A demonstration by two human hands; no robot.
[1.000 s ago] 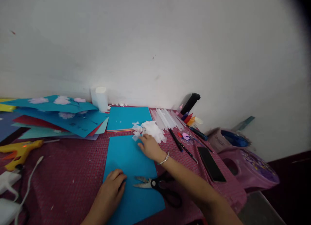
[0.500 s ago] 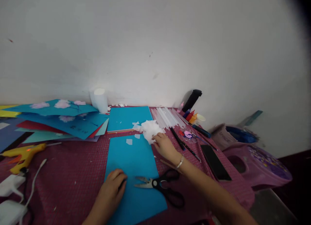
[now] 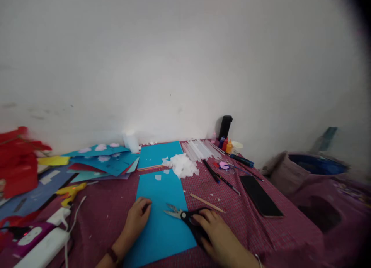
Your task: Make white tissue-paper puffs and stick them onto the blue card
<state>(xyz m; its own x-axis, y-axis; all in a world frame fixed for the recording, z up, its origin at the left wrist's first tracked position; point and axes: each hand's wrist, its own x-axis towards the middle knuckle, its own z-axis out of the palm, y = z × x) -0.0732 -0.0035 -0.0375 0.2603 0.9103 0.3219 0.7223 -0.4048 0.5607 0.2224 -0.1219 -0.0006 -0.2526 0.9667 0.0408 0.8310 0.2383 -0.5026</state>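
Observation:
Black-handled scissors point(image 3: 184, 215) lie across the right edge of a blue sheet point(image 3: 162, 237), blades slightly parted and pointing left. My right hand point(image 3: 213, 229) is on their handles, its fingers curled around the loops. On the sheet's left edge rests my left hand point(image 3: 138, 216), fingers bent and close together; whether anything is between them is hidden. Beyond the sheet sits a pile of white paper pieces point(image 3: 183, 165), with a few small scraps point(image 3: 158, 177) on the blue. A thin wooden stick point(image 3: 207, 202) lies above the scissors.
At left are a yellow glue gun point(image 3: 69, 191), a power strip point(image 3: 43, 248), stacked coloured papers point(image 3: 116, 163) and red material point(image 3: 17, 163). White strips point(image 3: 199, 150), pens point(image 3: 211, 170), paint bottles point(image 3: 225, 145) and a phone point(image 3: 260, 195) are at right. A bin point(image 3: 290, 171) stands beside the table.
My right hand has left the white paper pile and come down onto the scissors' handles. My left hand stays on the sheet's edge. The view has shifted, showing more of the left side.

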